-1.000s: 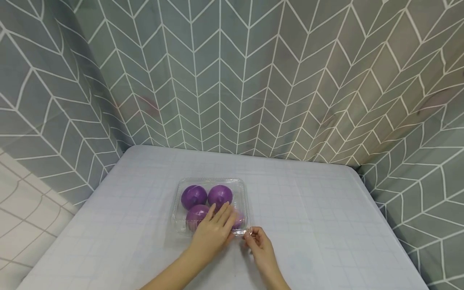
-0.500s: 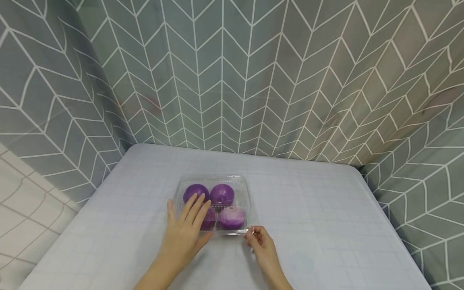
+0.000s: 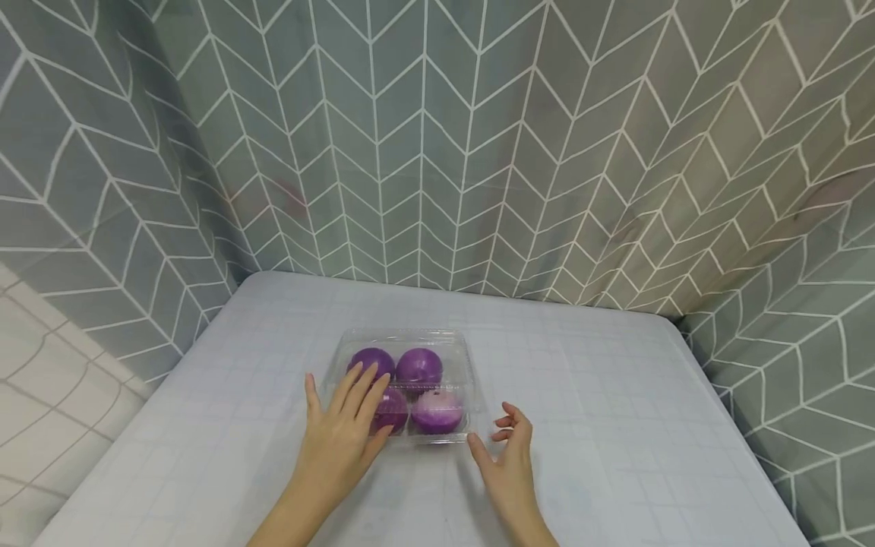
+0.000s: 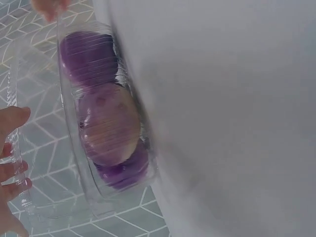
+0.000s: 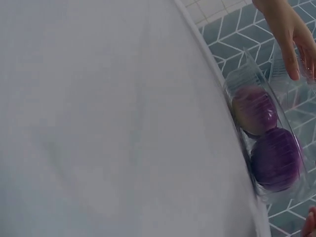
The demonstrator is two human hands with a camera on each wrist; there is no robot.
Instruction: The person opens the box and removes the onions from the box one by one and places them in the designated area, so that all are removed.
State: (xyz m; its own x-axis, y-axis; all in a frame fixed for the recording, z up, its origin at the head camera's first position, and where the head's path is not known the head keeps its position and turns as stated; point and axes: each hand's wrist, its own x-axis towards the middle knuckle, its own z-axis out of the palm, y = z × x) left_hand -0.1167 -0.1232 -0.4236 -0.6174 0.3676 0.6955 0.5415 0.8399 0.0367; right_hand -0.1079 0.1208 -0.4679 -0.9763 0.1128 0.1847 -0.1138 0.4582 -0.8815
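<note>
While the person's bare L hand [image 3: 339, 439] is lying spread, fingers fairly straight, apparently touching but not clutching the clear plastic lid [image 4: 42, 148], the clear, square, hinged plastic container [image 3: 440, 438] is sitting L of ctr. on the white cloth-covered table [image 3: 601, 410], lid appearing ajar. Inside, four round, glossy, purple onion-like items [image 3: 420, 368] are resting approx. 2 x 2. Shell is prob. being thin, light, slick, easily creased; contents likely firm, adding wt. Best hold: base rim, both sides. Bare R hand [image 3: 507, 456] is hovering nr. front R corner, fingers parted, grasping nothing.
</note>
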